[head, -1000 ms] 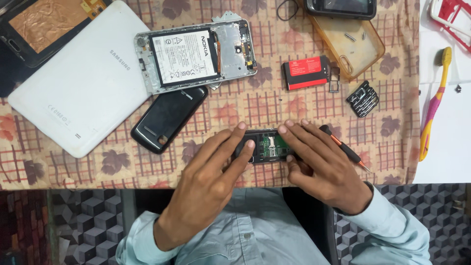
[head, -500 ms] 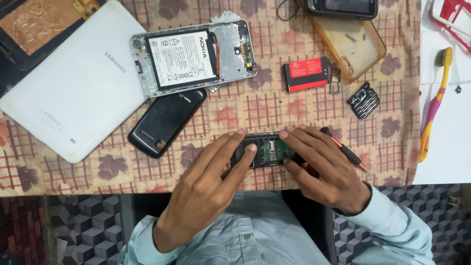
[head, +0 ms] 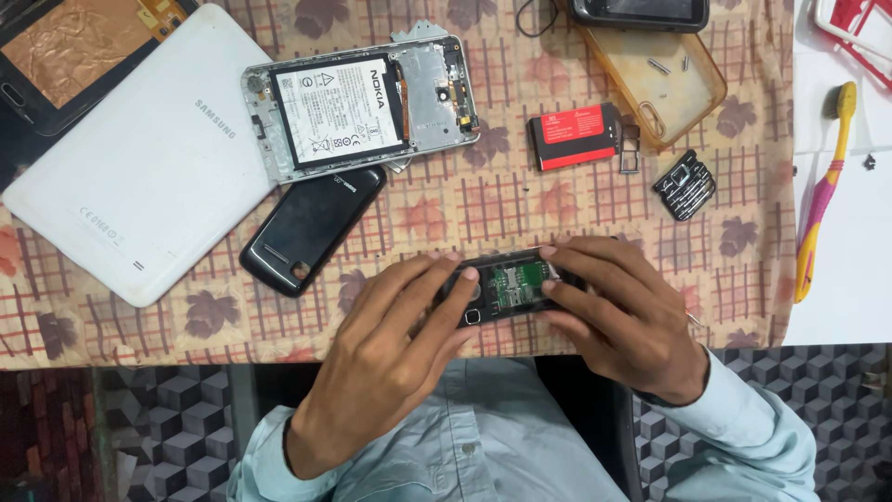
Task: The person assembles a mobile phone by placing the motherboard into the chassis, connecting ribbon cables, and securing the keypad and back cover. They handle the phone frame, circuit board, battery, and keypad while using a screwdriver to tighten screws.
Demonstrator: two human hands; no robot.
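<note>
Both hands, left hand and right hand, are gripped around an opened small phone at lower centre; careful prying seems needed next.

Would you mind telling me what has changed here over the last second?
Very little changed. Both hands, left and right, still grip the small open phone at the table edge; the fingers shifted only slightly. The white tablet, opened phone, black cover, red battery, keypad and toothbrush stayed put.
</note>
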